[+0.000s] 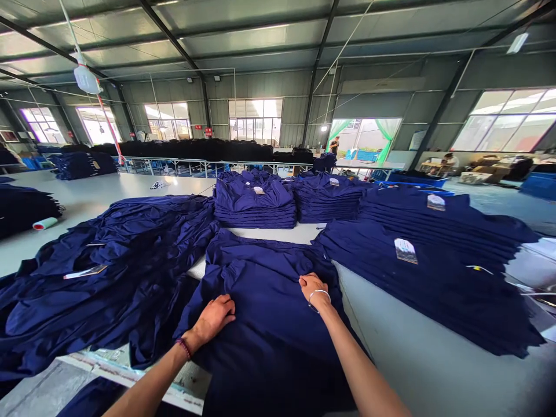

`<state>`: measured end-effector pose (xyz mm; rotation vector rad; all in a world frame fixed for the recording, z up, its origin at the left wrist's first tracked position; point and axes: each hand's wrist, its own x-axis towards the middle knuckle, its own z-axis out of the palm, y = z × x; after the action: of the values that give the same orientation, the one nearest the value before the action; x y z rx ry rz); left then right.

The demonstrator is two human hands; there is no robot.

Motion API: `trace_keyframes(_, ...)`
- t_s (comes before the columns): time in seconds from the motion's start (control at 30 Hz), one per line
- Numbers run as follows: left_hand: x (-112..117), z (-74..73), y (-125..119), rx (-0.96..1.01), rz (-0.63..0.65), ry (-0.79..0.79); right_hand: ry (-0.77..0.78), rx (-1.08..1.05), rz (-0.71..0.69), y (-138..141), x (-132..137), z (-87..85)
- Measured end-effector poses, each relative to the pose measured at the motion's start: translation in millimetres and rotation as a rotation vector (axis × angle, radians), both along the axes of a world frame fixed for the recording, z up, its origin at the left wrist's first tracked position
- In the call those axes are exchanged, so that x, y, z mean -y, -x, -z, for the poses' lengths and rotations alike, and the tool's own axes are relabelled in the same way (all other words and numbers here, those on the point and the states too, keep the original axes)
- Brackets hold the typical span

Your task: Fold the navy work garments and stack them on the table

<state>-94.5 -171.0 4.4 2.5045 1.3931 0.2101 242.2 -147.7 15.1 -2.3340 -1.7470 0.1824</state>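
A navy blue garment (264, 301) lies spread on the white table (417, 359) right in front of me. My left hand (215, 317) rests on its left part, fingers curled down against the cloth. My right hand (313, 286) presses on its right edge, fingers bent onto the fabric, a thin bracelet on the wrist. Neither hand lifts the cloth.
A loose heap of navy garments (108, 272) lies at the left. Folded stacks (254, 200) stand behind, and tagged stacks (430, 249) spread at the right. A lint roller (44, 223) sits far left. People work at the far back near the doorway (362, 139).
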Motion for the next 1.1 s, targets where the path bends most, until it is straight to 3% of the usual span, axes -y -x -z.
trace_keyframes(0.23,16.6,-5.6,32.0,0.015,0.074,0.056,0.075,0.08,-0.025,-4.2,33.4,3.0)
trace_keyframes(0.4,8.8,-14.0,9.3,0.166,0.024,-0.087,-0.019,0.138,-0.023,4.0,34.0,-4.6)
trace_keyframes(0.5,-11.4,-13.7,-16.9,0.202,0.059,-0.219,-0.066,0.147,-0.104,9.3,26.1,-6.3)
trace_keyframes(0.57,-27.1,-6.4,-28.1,0.103,0.054,-0.252,0.004,0.142,-0.146,9.8,21.5,-0.3)
trace_keyframes(0.7,-51.6,14.0,-29.9,-0.113,-0.135,-0.046,0.208,0.105,-0.096,3.9,15.4,17.0)
trace_keyframes(0.77,-59.9,16.8,-28.5,-0.134,-0.174,0.009,0.185,0.106,-0.071,1.6,9.9,19.5)
trace_keyframes(0.87,-75.3,6.5,-35.8,-0.079,-0.207,-0.111,-0.009,0.143,-0.052,1.9,-8.2,13.6)
trace_keyframes(0.97,-103.1,-9.5,-55.2,0.029,-0.215,-0.249,-0.172,0.133,-0.134,5.2,-38.4,5.5)
trace_keyframes(1.1,-152.2,-15.5,-85.8,0.095,-0.121,-0.197,-0.148,0.094,-0.226,11.3,-83.4,3.4)
